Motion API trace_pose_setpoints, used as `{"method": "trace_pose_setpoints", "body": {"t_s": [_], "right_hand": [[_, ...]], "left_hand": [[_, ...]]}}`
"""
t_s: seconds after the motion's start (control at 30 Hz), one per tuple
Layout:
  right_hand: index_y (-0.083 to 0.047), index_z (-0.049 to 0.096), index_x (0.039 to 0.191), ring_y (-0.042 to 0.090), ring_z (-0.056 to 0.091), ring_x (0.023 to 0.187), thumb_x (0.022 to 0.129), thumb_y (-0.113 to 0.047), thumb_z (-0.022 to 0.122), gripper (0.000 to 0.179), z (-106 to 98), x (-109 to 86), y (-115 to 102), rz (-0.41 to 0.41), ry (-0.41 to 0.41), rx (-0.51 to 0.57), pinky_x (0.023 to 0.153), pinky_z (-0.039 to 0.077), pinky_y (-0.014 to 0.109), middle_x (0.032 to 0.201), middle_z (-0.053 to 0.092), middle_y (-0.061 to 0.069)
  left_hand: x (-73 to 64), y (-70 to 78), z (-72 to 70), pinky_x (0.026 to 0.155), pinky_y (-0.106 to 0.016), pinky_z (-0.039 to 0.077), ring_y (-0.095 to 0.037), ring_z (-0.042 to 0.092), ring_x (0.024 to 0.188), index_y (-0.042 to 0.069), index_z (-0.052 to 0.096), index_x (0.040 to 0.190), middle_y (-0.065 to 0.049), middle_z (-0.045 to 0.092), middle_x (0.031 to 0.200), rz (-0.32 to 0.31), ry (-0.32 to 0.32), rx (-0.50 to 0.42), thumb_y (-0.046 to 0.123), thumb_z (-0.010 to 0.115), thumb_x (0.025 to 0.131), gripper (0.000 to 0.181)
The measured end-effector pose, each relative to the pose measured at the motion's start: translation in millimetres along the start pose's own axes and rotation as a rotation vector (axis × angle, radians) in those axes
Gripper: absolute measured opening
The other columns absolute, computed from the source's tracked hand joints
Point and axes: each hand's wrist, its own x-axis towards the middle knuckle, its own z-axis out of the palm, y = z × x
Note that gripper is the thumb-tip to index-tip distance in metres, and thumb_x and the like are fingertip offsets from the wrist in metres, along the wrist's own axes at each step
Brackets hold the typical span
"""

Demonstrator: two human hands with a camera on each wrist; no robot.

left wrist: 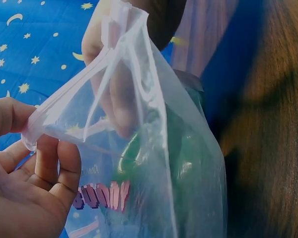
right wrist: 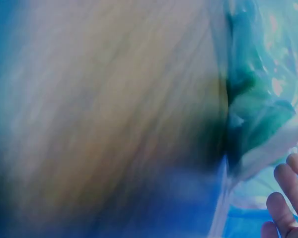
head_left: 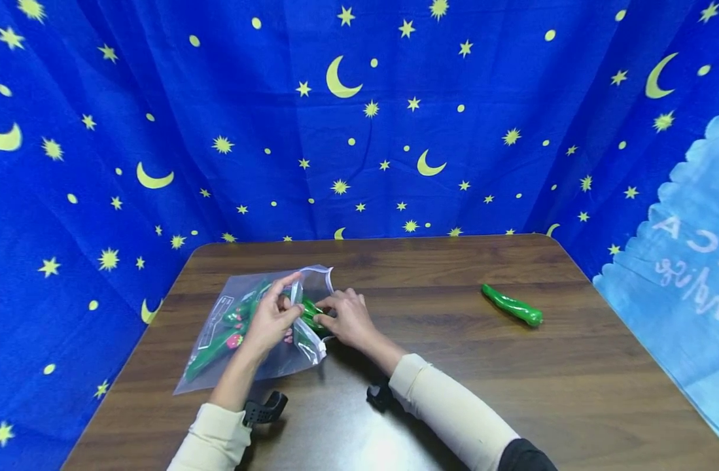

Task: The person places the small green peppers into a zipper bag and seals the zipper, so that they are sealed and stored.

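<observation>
A clear zip bag (head_left: pixel 218 353) with pink prints lies at the left of the table, its mouth facing right. Several long green peppers show through its plastic. My left hand (head_left: pixel 271 320) pinches the rim of the bag's mouth between thumb and fingers and lifts it, as the left wrist view shows with the zip edge (left wrist: pixel 64 99) pulled up. My right hand (head_left: pixel 349 319) reaches into the mouth and holds a shiny green pepper (head_left: pixel 311 315) by its near end. In the right wrist view the bag and green shapes (right wrist: pixel 258 114) appear beside a large blur.
One more long green pepper (head_left: pixel 512 305) lies apart on the right side of the brown wooden table (head_left: pixel 430 392). A blue curtain (head_left: pixel 359 131) with moons and stars stands behind it. A light blue cloth (head_left: pixel 689 261) hangs on the right.
</observation>
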Motion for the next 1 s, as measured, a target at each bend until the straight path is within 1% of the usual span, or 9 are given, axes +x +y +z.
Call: {"method": "trace_pose_setpoints", "body": {"t_s": [0.07,0.2,0.37,0.47,0.6,0.7,0.8,0.87,1.0], "right_hand": [[-0.018,0.073,0.101,0.015,0.052,0.082,0.079,-0.033,0.072,0.027,-6.1,-2.1,3.6,-0.004,0.011,0.027,0.072,0.033,0.027,0.089,0.069,-0.001],[-0.016,0.073,0.101,0.015,0.051,0.081,0.079,-0.030,0.073,0.025,-18.2,-8.8,13.8,0.003,0.040,0.078,0.073,0.033,0.027,0.090,0.069,0.001],[-0.013,0.073,0.098,0.019,0.053,0.083,0.078,-0.023,0.073,0.022,-32.7,-21.0,28.2,0.030,0.076,0.137,0.074,0.034,0.029,0.090,0.069,0.002],[-0.013,0.072,0.098,0.019,0.054,0.085,0.078,-0.022,0.074,0.022,-42.0,-28.8,37.1,0.051,0.089,0.156,0.077,0.035,0.031,0.091,0.070,0.001],[-0.012,0.072,0.099,0.021,0.055,0.087,0.079,-0.022,0.074,0.023,-55.3,-38.6,49.0,0.102,0.092,0.182,0.081,0.036,0.035,0.092,0.069,0.002],[-0.011,0.071,0.101,0.023,0.056,0.089,0.080,-0.022,0.073,0.024,-64.8,-45.1,57.6,0.143,0.085,0.188,0.084,0.036,0.038,0.093,0.069,0.002],[-0.010,0.071,0.103,0.023,0.056,0.091,0.081,-0.023,0.072,0.026,-72.7,-51.2,66.6,0.167,0.082,0.175,0.085,0.037,0.039,0.094,0.068,0.002],[-0.009,0.070,0.105,0.023,0.056,0.091,0.080,-0.023,0.073,0.028,-77.9,-55.8,73.5,0.174,0.084,0.160,0.085,0.038,0.040,0.095,0.068,0.003],[-0.009,0.069,0.106,0.024,0.055,0.092,0.079,-0.024,0.074,0.031,-89.2,-65.8,89.3,0.186,0.093,0.097,0.082,0.037,0.040,0.098,0.068,0.004]], "left_hand": [[0.3,0.2,-0.4,0.035,-0.019,0.035,-0.005,0.039,0.045,0.012,0.040,0.141,0.002,0.042,0.063,0.002,-0.011,-0.021,-0.006,0.056,0.083,0.063],[1.0,-0.7,-0.8,0.036,-0.020,0.036,-0.004,0.040,0.045,0.010,0.040,0.141,0.003,0.042,0.062,0.010,-0.013,-0.018,-0.006,0.057,0.083,0.063],[0.9,-1.9,-0.8,0.038,-0.018,0.035,-0.003,0.040,0.048,0.012,0.043,0.140,0.005,0.045,0.061,0.014,0.010,0.013,-0.006,0.058,0.082,0.063],[0.5,-2.1,-0.6,0.036,-0.020,0.036,-0.005,0.041,0.046,0.013,0.042,0.140,0.003,0.045,0.061,0.006,0.006,0.004,-0.006,0.057,0.082,0.063],[0.0,-1.3,-0.8,0.034,-0.026,0.038,-0.007,0.041,0.043,0.014,0.041,0.141,0.001,0.045,0.062,-0.011,-0.006,-0.020,-0.006,0.056,0.083,0.063],[-0.6,-0.1,-1.3,0.034,-0.028,0.039,-0.009,0.041,0.042,0.015,0.041,0.142,0.001,0.045,0.063,-0.026,-0.012,-0.040,-0.006,0.056,0.083,0.064],[-1.5,0.3,-2.0,0.034,-0.031,0.040,-0.011,0.041,0.041,0.016,0.039,0.143,0.000,0.044,0.063,-0.046,-0.022,-0.059,-0.006,0.056,0.084,0.065],[-2.0,0.7,-2.1,0.034,-0.031,0.041,-0.011,0.042,0.041,0.016,0.038,0.143,0.001,0.044,0.063,-0.052,-0.025,-0.064,-0.005,0.056,0.084,0.066],[-2.4,1.8,-1.8,0.034,-0.030,0.040,-0.011,0.042,0.041,0.016,0.038,0.143,0.001,0.044,0.062,-0.050,-0.020,-0.061,-0.005,0.057,0.084,0.066]]}}
